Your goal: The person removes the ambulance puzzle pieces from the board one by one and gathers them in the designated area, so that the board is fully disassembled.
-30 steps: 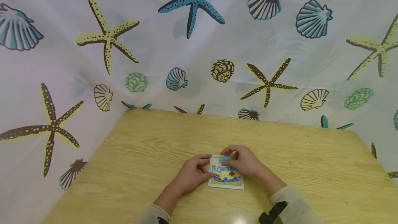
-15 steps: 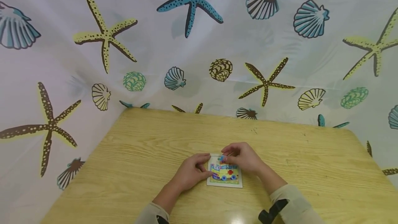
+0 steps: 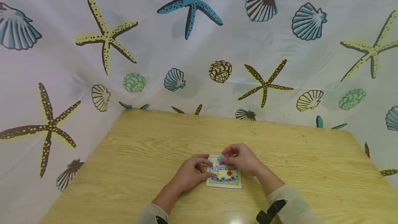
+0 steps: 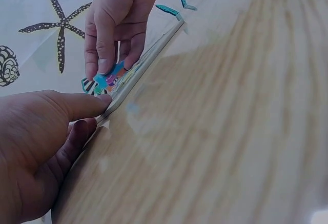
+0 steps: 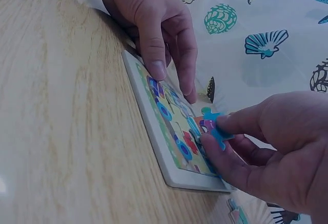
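A square jigsaw puzzle board with a white border and a cartoon vehicle with a red cross lies on the table. My left hand rests against its left side, thumb on the border and fingers reaching along the edge toward the far corner. Between the thumb and fingers of my right hand is a blue puzzle piece with purple and orange parts. In the right wrist view it is tilted over the board's upper part, close to the pieces in place; whether it touches them I cannot tell.
Another small puzzle piece lies past the board's edge in the right wrist view. The wooden table spreads around both hands. A white curtain printed with shells and starfish hangs along its back and sides.
My right hand has shifted the blue puzzle piece a little to the left over the board and turned it. The left hand stays at the board's left side.
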A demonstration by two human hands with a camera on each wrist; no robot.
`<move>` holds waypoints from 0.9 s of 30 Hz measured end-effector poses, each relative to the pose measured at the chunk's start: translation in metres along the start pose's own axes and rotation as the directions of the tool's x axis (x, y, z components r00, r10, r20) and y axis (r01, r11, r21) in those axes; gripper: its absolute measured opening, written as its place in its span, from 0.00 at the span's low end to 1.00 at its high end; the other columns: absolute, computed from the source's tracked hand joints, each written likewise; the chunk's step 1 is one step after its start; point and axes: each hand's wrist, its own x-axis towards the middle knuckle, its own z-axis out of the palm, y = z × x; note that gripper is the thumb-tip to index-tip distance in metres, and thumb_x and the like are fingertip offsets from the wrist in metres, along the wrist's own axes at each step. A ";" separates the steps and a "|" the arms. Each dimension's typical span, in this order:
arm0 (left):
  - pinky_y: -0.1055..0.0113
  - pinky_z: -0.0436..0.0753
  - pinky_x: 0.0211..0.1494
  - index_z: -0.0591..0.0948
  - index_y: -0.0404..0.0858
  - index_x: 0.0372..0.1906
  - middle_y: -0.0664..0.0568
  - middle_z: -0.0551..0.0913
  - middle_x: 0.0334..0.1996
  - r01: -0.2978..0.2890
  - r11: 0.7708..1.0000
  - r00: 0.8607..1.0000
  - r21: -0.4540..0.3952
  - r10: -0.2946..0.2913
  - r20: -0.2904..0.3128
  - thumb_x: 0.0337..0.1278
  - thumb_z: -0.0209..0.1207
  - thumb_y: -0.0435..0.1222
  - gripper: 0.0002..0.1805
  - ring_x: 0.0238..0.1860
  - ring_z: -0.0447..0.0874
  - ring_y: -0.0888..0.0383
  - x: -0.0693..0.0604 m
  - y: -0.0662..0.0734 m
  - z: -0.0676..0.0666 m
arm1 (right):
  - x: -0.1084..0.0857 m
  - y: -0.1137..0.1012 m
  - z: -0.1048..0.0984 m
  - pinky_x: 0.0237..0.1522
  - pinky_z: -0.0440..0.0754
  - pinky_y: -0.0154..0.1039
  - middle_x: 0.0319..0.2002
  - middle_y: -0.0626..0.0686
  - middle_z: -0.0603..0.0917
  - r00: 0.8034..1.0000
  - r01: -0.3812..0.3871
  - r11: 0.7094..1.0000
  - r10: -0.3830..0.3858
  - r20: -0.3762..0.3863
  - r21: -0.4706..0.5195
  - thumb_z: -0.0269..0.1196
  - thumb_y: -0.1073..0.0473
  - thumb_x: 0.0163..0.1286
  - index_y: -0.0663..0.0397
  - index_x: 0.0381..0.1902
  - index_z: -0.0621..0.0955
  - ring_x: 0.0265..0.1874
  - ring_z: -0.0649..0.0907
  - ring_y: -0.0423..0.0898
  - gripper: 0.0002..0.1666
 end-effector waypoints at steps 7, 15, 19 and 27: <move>0.59 0.81 0.55 0.85 0.51 0.56 0.45 0.66 0.73 -0.079 0.982 0.991 0.173 0.059 0.122 0.69 0.60 0.39 0.14 0.53 0.81 0.53 -0.004 0.004 -0.002 | -0.002 -0.004 0.001 0.39 0.87 0.42 0.40 0.59 0.80 1.000 -0.026 0.999 0.026 -0.001 -0.029 0.61 0.70 0.71 0.68 0.48 0.80 0.36 0.85 0.47 0.10; 0.41 0.73 0.65 0.84 0.57 0.58 0.40 0.61 0.74 -0.135 0.928 0.980 0.347 0.075 0.183 0.74 0.52 0.36 0.18 0.68 0.69 0.33 -0.003 0.015 0.002 | -0.004 -0.008 0.000 0.41 0.87 0.42 0.40 0.60 0.79 1.000 -0.019 0.999 0.019 0.007 -0.032 0.59 0.71 0.71 0.69 0.49 0.79 0.37 0.85 0.48 0.10; 0.40 0.73 0.65 0.85 0.55 0.57 0.39 0.62 0.74 -0.130 0.927 0.982 0.352 0.071 0.175 0.74 0.52 0.35 0.18 0.68 0.69 0.32 -0.005 0.017 0.003 | -0.004 0.000 -0.001 0.43 0.87 0.43 0.41 0.61 0.81 1.000 -0.018 1.000 0.018 -0.019 0.014 0.60 0.70 0.71 0.71 0.51 0.79 0.37 0.85 0.46 0.12; 0.41 0.72 0.67 0.78 0.60 0.66 0.40 0.61 0.75 -0.121 0.907 0.981 0.403 0.047 0.189 0.76 0.50 0.36 0.22 0.71 0.66 0.35 -0.004 0.018 0.005 | -0.004 0.002 0.000 0.43 0.87 0.42 0.40 0.60 0.83 0.999 0.013 1.000 -0.013 -0.045 -0.006 0.64 0.68 0.69 0.70 0.49 0.80 0.36 0.85 0.45 0.13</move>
